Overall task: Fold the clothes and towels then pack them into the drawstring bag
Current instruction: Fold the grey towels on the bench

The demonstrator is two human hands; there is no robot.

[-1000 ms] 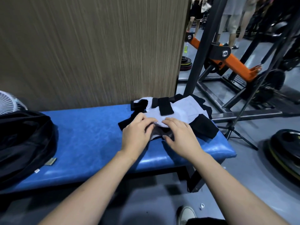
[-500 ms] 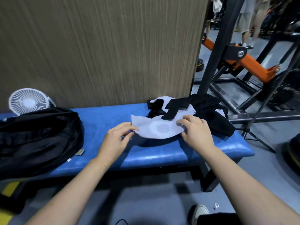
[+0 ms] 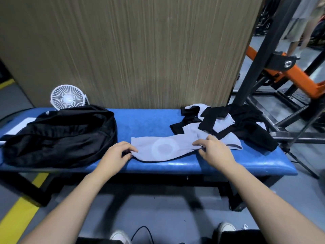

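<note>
No text or label can be read.

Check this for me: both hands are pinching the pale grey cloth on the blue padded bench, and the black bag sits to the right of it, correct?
Not quite. In the head view the black fabric bag lies left of the pale grey cloth, not right. The left hand and right hand do pinch the cloth on the blue padded bench.

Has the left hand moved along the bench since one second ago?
Yes. The left hand pulled the grey cloth leftward along the blue bench, away from the clothes pile, toward the black bag.
</note>
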